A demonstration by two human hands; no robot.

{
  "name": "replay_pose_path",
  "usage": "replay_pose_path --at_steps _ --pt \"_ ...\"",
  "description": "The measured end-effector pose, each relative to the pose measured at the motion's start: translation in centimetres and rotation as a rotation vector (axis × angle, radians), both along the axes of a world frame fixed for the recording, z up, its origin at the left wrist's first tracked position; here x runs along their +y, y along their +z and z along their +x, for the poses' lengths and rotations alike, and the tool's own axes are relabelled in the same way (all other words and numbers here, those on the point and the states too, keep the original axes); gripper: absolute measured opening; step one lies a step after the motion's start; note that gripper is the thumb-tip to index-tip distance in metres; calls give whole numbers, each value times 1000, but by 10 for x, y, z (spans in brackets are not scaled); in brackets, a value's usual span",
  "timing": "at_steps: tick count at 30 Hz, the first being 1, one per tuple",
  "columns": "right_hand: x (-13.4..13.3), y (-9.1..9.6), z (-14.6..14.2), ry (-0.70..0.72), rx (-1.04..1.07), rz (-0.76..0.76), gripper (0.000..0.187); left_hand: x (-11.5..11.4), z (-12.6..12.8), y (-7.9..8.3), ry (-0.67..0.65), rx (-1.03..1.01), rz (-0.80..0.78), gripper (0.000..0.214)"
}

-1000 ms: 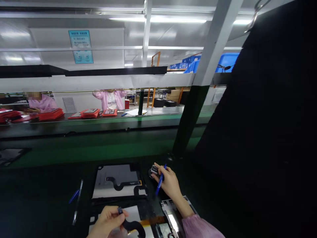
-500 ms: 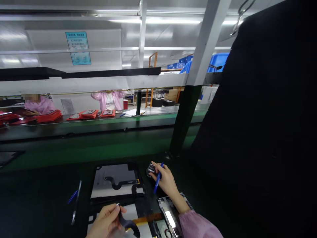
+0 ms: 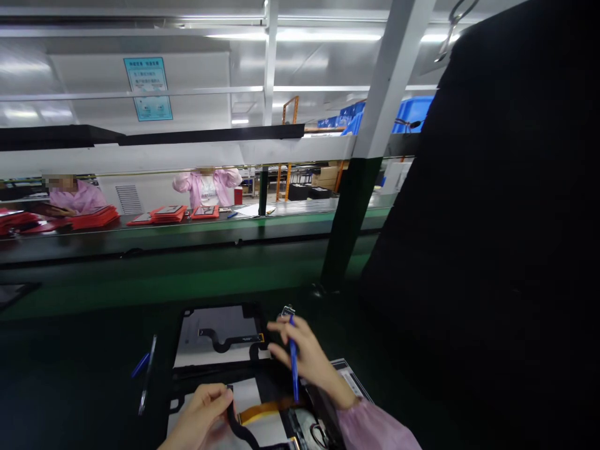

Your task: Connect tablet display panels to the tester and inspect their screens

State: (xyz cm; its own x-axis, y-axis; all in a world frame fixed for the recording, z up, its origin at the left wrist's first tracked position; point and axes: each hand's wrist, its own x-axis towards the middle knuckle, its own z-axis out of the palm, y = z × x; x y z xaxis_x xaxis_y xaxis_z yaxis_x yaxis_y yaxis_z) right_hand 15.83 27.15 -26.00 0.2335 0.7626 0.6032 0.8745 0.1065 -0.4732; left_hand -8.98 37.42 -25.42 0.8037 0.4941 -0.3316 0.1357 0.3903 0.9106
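My left hand (image 3: pixel 201 415) pinches the end of a black flex cable (image 3: pixel 237 422) that curls over the near open tablet panel (image 3: pixel 262 419). An orange ribbon (image 3: pixel 262 409) lies across that panel. My right hand (image 3: pixel 304 353) hovers above the panel's far edge, fingers closed round a blue pen (image 3: pixel 293 359) and a small black part (image 3: pixel 287 310) at the fingertips. A second open tablet panel (image 3: pixel 220 334) with its own black cable lies just beyond.
A blue pen and a dark tool (image 3: pixel 146 375) lie on the dark bench to the left. A green conveyor (image 3: pixel 187 269) runs across. Beyond it, two people in pink sit by stacks of red trays (image 3: pixel 171 214). A large black shape (image 3: pixel 492 250) fills the right.
My right hand has come back from the spot right of the far panel, lifting the small part with the pen, and now sits over the panels. My left hand keeps its hold on the cable.
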Motion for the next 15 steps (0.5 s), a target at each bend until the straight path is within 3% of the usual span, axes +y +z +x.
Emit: replay_pose_path --at_steps 2,4,8,11,15 --pt "-4 6 -27 298 44 -150 31 0 -1 -3 -37 -17 29 43" --pt "-6 7 -49 465 18 -293 39 0 -2 -4 -54 -25 55 41" --pt "-6 0 -64 450 -10 -399 28 -1 -2 3 -114 -15 90 39" --pt "-7 -2 -61 419 128 -356 23 2 3 15 -207 38 111 42" --pt "-10 2 -56 494 339 -321 17 4 13 32 -246 144 127 44"
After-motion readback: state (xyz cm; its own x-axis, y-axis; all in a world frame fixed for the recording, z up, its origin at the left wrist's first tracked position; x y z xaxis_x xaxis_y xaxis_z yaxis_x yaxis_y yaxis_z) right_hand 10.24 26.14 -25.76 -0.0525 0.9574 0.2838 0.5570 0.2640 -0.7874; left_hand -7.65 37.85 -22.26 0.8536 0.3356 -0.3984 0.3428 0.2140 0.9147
